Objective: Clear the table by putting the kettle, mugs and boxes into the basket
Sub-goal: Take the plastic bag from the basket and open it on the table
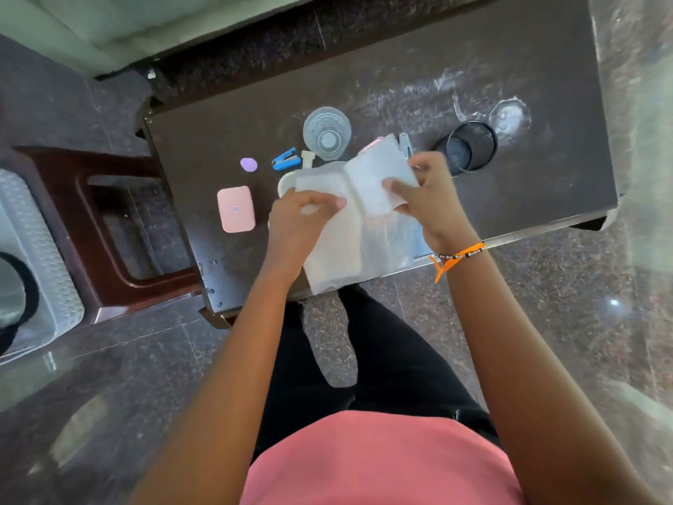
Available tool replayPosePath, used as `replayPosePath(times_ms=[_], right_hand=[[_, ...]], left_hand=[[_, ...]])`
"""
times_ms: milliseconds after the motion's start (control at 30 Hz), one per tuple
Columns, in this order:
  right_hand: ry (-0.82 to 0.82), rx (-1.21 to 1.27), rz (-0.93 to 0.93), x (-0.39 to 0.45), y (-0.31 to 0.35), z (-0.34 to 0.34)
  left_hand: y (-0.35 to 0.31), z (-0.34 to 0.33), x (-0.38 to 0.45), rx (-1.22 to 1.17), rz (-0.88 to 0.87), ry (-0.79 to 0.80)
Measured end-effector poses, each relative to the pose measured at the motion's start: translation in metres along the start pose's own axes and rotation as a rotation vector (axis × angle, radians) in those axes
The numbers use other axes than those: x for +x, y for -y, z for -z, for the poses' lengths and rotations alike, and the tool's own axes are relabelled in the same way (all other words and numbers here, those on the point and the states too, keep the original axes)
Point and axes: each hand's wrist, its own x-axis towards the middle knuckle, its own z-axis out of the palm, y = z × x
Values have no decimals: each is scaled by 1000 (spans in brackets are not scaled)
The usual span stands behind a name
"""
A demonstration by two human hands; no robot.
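Both my hands hold a white, translucent cloth or plastic bag [364, 220] over the near edge of the dark table [528, 176]. My left hand [302, 216] pinches its left part; my right hand [426, 195] grips its upper right corner. On the table lie a pink box [236, 209], a clear glass tumbler [327, 133], a black mesh cup [469, 145], a blue stapler [286, 159] and a purple eraser-like blob [248, 164]. A white round object [286, 182] peeks out beneath the cloth. No kettle shows. A white basket [40, 256] sits at far left.
A brown wooden stool or side table [109, 227] stands between the basket and the table. White smears and a ring mark [510, 114] cover the table's right part. Polished stone floor surrounds the table; my legs stand at its near edge.
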Motion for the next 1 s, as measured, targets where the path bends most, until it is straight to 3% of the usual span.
replayPosePath(times_ms=[100, 200, 367, 600, 767, 1000], right_hand=[[-430, -57, 60, 24, -6, 38], [-614, -366, 127, 50, -14, 76], [-590, -733, 173, 80, -15, 91], [-441, -983, 74, 117, -5, 91], [-442, -923, 41, 132, -11, 82], [-459, -944, 59, 133, -28, 74]], left_hand=[[5, -8, 10, 54, -48, 55], [7, -15, 18, 46, -42, 88], [11, -19, 25, -72, 12, 136], [22, -14, 28, -176, 44, 168], [44, 0, 28, -171, 49, 178], [95, 34, 20, -198, 262, 136]])
